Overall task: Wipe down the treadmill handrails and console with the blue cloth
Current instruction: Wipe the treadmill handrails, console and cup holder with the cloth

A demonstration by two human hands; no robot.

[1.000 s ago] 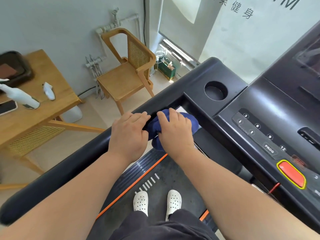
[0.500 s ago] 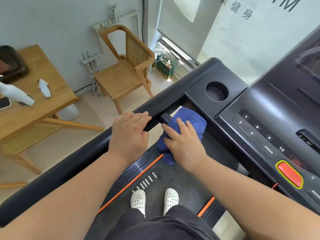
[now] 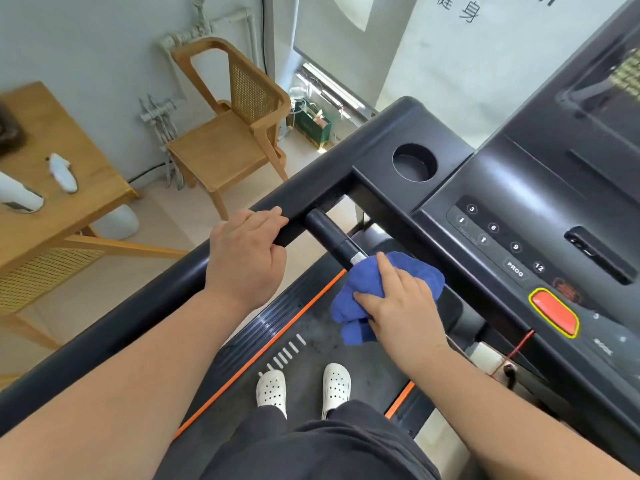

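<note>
Standing far left: wooden table (image 3: 79,216), chair (image 3: 225,150) beyond it by wall. Left hand (image 3: 246,254) grips long black handrail (image 3: 121,327), fingers curled over top. Short grip bar (image 3: 329,237) juts out just right of it. Blue cloth (image 3: 360,289) bunched round bar's lower end; right hand (image 3: 398,306) clutches it, fingers and thumb closed on fabric. Console (image 3: 519,188) at right, red button (image 3: 554,315) near its front edge.

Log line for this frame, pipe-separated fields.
step: inner bar wipe | left hand: holds side handrail | right hand: grips blue cloth against inner bar | console: untouched
</note>
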